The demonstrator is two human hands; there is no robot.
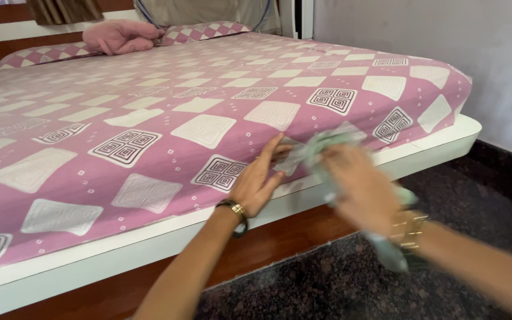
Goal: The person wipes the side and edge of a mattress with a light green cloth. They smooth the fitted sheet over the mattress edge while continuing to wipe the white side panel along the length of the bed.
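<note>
Pink patterned sheeting covers the bed [167, 112], which stands on a white frame [149, 243] over dark speckled floor [339, 284]. At its near edge the left hand [257, 181] lies on the sheet, fingers together and extended, touching a pale green cloth [318, 151]. The blurred right hand [360, 186] clutches that cloth; its fingers are hard to make out.

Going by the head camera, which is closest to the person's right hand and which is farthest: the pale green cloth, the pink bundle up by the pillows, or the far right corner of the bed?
From the right hand:
1. Pale green cloth, in that hand, at the bed's near edge.
2. Far right corner of the bed, up and to the right.
3. Pink bundle, at the head of the bed, far left.
</note>
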